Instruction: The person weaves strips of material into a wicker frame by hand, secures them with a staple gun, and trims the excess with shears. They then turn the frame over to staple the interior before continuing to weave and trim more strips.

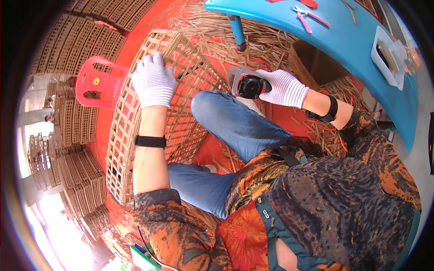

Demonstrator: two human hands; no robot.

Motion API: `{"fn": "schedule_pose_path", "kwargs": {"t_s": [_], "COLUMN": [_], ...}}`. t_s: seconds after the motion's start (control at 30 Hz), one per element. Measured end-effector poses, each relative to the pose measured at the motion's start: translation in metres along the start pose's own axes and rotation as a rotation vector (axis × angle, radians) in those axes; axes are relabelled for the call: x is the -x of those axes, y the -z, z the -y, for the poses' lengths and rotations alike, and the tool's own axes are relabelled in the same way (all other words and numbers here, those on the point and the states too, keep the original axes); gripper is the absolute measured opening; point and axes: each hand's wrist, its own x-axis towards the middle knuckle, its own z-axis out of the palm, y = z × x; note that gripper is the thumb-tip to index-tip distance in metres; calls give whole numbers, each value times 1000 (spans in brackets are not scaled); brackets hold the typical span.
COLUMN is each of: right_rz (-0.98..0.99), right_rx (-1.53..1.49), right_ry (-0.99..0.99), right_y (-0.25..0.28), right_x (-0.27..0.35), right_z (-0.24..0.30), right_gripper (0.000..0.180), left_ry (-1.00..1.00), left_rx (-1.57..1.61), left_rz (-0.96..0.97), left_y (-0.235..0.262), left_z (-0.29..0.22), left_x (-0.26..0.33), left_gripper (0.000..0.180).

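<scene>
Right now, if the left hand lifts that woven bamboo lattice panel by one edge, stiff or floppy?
Probably springy, not rigid: the woven bamboo lattice panel is thin strips with open gaps and already curves. Likely light for its size, being mostly holes. The white-gloved left hand pressing flat on it suggests it shifts unless held down.

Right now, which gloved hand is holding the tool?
The right hand: it grips the grey-and-black power tool. The left hand lies flat on the woven lattice panel.

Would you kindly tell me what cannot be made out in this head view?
- Power tool: its working end is hidden by the knee; the right hand covers its grip.
- Woven lattice panel: its lower part is hidden behind the left forearm and leg.
- Pliers on the blue table: too small for detail.
</scene>
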Motion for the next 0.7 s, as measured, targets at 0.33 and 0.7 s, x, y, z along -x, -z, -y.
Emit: {"fn": "schedule_pose_path", "kwargs": {"t_s": [0.33,0.7], "right_rz": [-64,-304], "right_rx": [-73,46], "right_ry": [30,563], "right_y": [-5,38], "right_x": [3,-43], "right_z": [-20,29], "right_gripper": [30,46], "left_ry": [34,257], "left_rx": [-119,156], "left_rz": [160,-190], "left_y": [-9,8], "left_z": [8,37], "left_x": [-8,76], "left_gripper": [31,46]}}
